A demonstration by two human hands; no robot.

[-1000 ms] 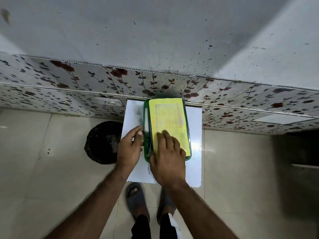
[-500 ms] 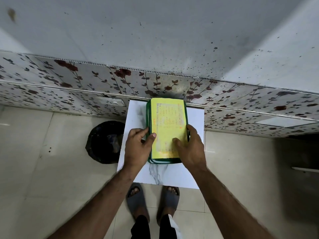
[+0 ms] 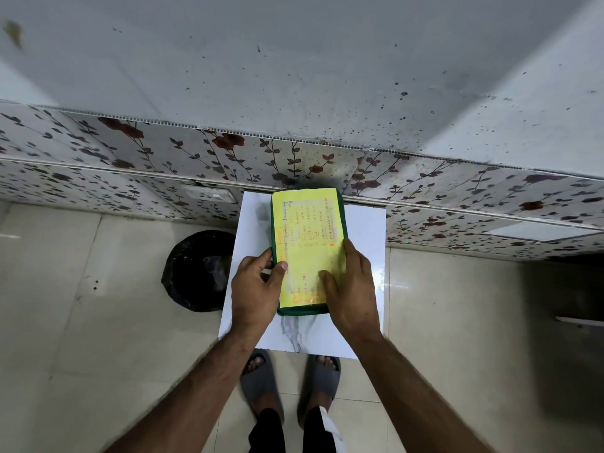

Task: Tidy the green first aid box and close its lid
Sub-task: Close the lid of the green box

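The green box [image 3: 309,253] lies on the white tabletop [image 3: 362,243], lid down, with a yellow sheet [image 3: 307,237] on top. The left hand [image 3: 256,294] grips its left edge, thumb on the lid. The right hand [image 3: 351,289] clasps the right edge, thumb pressing the sheet.

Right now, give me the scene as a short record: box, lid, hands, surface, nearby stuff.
box: green first aid box, lying flat on the white table
lid: down, yellow label facing up; latch not visible
left hand: on the box's left edge, thumb on the lid
right hand: on the box's right side, thumb on the label
table position: against the floral wall panel
nearby: black bin on the floor, left of the table
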